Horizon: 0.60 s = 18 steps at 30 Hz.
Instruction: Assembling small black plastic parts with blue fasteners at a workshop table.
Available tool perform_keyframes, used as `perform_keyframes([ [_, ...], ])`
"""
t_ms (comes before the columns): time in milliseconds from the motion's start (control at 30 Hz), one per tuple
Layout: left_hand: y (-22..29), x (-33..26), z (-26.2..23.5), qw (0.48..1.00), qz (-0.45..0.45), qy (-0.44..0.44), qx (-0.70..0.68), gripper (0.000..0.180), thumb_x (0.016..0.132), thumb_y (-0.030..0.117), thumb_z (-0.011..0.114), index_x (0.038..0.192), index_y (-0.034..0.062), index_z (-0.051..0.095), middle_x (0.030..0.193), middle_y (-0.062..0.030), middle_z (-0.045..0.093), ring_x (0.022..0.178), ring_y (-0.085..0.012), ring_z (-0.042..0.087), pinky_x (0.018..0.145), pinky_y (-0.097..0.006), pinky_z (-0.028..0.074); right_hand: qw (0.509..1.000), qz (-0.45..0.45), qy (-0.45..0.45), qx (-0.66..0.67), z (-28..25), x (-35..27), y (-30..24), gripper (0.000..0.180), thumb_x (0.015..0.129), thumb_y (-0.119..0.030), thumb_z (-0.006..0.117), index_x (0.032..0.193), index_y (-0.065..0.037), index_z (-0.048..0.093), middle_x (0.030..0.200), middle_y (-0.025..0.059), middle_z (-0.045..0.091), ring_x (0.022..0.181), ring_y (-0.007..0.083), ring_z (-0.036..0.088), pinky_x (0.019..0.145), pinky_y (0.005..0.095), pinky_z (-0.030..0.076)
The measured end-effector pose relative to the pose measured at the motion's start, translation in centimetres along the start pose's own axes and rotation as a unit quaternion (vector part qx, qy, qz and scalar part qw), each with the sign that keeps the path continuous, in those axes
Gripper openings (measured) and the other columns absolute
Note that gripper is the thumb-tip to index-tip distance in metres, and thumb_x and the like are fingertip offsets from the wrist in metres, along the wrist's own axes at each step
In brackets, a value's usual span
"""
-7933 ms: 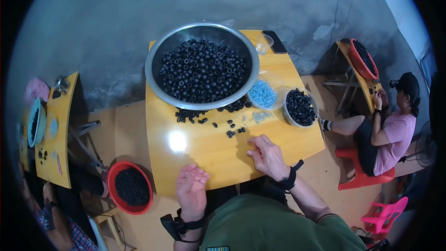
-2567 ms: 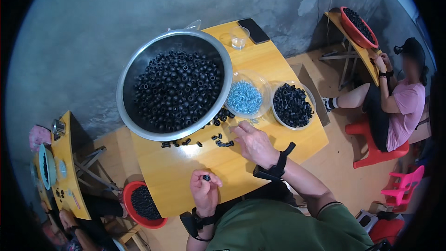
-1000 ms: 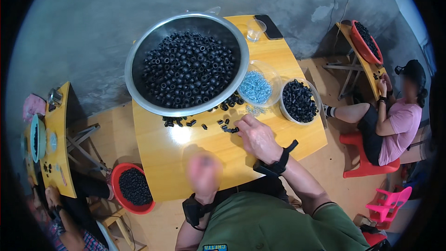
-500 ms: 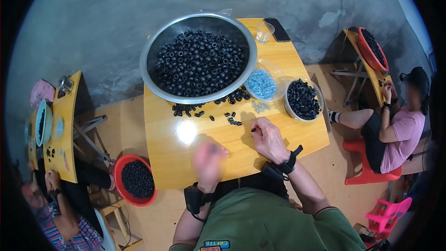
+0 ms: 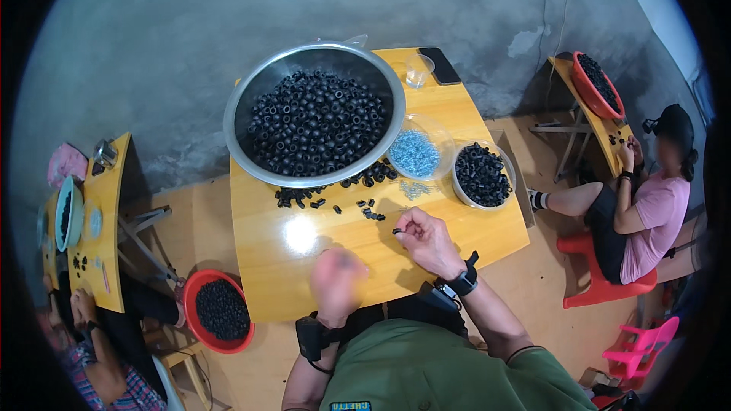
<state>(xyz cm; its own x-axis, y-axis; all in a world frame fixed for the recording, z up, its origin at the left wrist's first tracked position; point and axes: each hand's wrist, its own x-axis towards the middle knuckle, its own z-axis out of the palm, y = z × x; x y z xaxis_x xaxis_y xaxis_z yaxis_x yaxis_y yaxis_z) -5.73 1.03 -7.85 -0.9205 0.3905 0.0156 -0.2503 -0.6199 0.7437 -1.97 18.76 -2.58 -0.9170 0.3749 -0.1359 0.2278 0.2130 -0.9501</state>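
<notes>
— Your right hand (image 5: pixel 428 240)? 
— Fingertips pinch a small black rubber ring (image 5: pixel 396 231) just above the yellow wooden table (image 5: pixel 289 274).
— Left hand (image 5: pixel 336 278)? 
— Blurred; can't tell its grip. More rings lie before the big steel bowl (image 5: pixel 251 99)

Single head-worn fisheye view, directed steeply downward from close above the yellow bench (image 5: pixel 320 274); edges are curved toward the rim.
</notes>
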Motion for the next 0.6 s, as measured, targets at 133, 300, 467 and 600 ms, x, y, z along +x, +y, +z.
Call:
perform_keyframes([
  [133, 1.1, -1.1, 1.8, 0.998, -0.057, 0.006, -0.008, 0.01, 0.088, 0.006, 0.05, 0.097, 0.0013, 0.049, 0.08, -0.01, 0.058, 0.071, -0.0169, 0.057, 0.066, -0.03, 0.047, 0.995, -0.065, -0.038, 0.071, 0.3, -2.0, -2.0, 0.009, 0.076, 0.004, 0.058, 0.08, -0.002, 0.053, 0.068, -0.001, 0.051, 0.061, 0.0052, 0.046, 0.053, 0.0204, 0.039],
  [300, 2.8, -1.7, 4.6, 0.997, -0.026, -0.019, 0.068, 0.012, 0.085, 0.001, 0.051, 0.097, -0.0001, 0.049, 0.09, -0.0073, 0.057, 0.082, -0.0114, 0.054, 0.076, -0.024, 0.043, 0.975, -0.214, -0.056, -0.021, 0.8, -4.4, -4.3, 0.015, 0.07, 0.009, 0.058, 0.083, -0.001, 0.055, 0.077, 0.0071, 0.054, 0.064, 0.0163, 0.054, 0.055, 0.0251, 0.043],
  [467, 3.1, -2.8, 5.6, 0.996, -0.006, -0.017, 0.086, 0.015, 0.083, -0.002, 0.053, 0.097, 0.0004, 0.049, 0.087, -0.0036, 0.055, 0.078, -0.0076, 0.052, 0.073, -0.02, 0.042, 0.943, -0.322, -0.001, -0.08, 1.4, -6.0, -4.4, 0.017, 0.067, 0.009, 0.061, 0.081, -0.001, 0.056, 0.078, 0.0107, 0.056, 0.067, 0.0215, 0.057, 0.058, 0.0283, 0.046],
  [600, 2.5, -3.7, 5.7, 0.996, -0.005, -0.015, 0.082, 0.016, 0.082, -0.004, 0.054, 0.096, 0.0007, 0.049, 0.085, -0.0015, 0.053, 0.075, -0.0059, 0.051, 0.07, -0.018, 0.042, 0.941, -0.327, 0.0, -0.081, 1.2, -7.1, -4.1, 0.019, 0.069, 0.008, 0.059, 0.085, -0.001, 0.057, 0.08, 0.0109, 0.055, 0.068, 0.0246, 0.057, 0.057, 0.0295, 0.047],
])
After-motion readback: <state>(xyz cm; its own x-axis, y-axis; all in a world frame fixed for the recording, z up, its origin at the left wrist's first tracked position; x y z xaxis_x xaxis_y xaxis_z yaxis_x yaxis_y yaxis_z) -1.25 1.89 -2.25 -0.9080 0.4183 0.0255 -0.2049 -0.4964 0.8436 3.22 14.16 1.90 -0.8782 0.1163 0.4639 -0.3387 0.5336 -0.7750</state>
